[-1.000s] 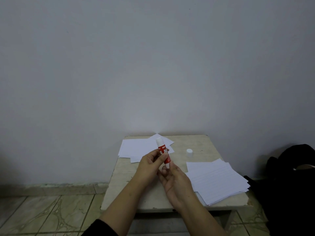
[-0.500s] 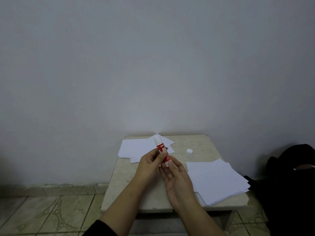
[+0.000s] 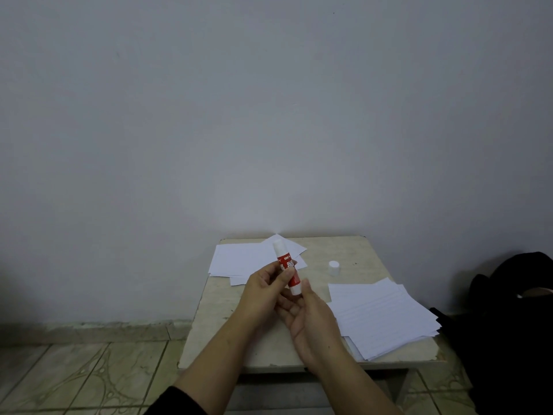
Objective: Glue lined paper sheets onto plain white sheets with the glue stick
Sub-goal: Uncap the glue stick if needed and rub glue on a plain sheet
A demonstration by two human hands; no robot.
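Together, fingers of the left hand [image 3: 263, 292] curl round the cylindrical glue stick [image 3: 286, 266]; right hand [image 3: 311, 322] pinches its white base.

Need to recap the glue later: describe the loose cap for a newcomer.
On the beige table, look beyond the lined paper stack at the right. The cap stands alone on bare tabletop: a small white cylinder, unlike that flat stack.

Left hand [image 3: 263, 290] and right hand [image 3: 312, 323] both bare, forearms too; only clothing showing is a black sleeve [image 3: 181, 401] on the left arm, 7 o'clock-ish.
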